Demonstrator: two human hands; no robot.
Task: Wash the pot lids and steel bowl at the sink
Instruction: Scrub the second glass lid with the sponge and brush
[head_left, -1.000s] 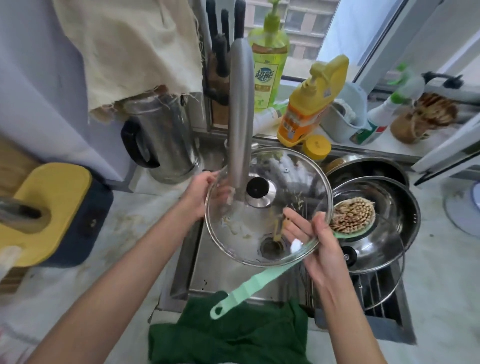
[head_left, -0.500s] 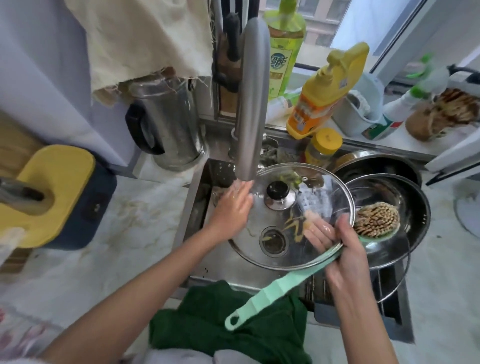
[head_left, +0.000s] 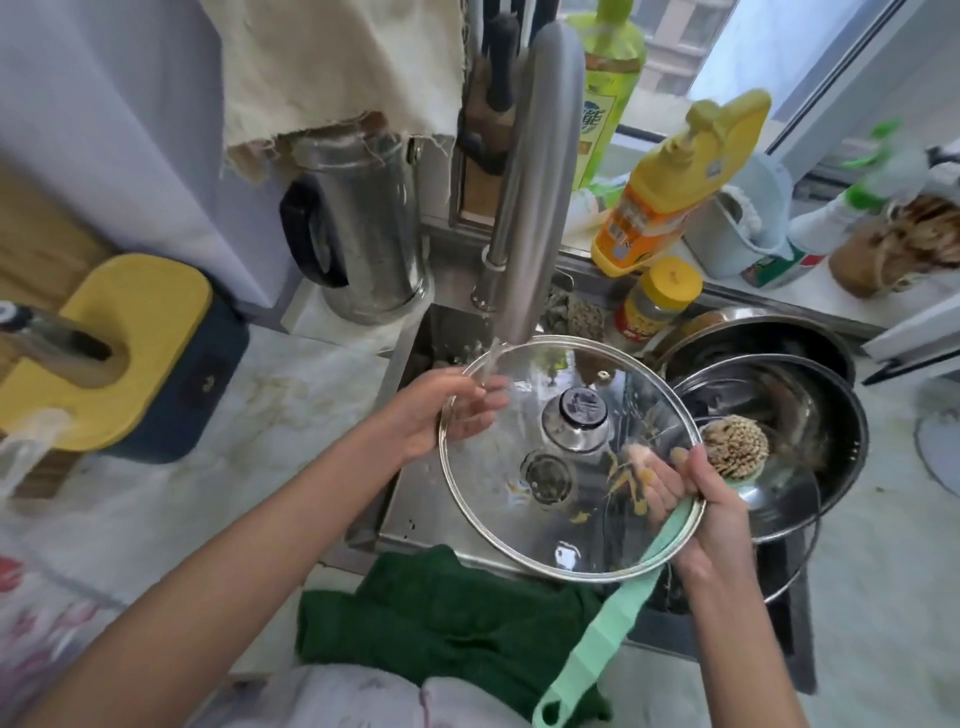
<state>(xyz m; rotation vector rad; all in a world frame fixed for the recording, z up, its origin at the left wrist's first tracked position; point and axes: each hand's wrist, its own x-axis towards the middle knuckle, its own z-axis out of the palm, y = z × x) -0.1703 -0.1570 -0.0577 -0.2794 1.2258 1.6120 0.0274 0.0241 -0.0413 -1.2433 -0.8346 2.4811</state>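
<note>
In the middle of the frame a person is holding a glass pot lid (head_left: 569, 519) over the sink (head_left: 431, 512), under water running from the faucet (head_left: 535, 208). The left hand (head_left: 441, 415) is pinching the lid's left rim, its fingers showing through the glass. The right hand (head_left: 698, 501) is gripping the right rim together with a green-handled brush (head_left: 623, 608). A steel bowl (head_left: 815, 410) is sitting at right, and a green towel (head_left: 441, 623) is lying along the lower edge.

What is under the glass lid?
Through the glass lid you see the sink drain, fingers of the right hand and part of the green brush handle. Smears and glare hide the rest.
</note>
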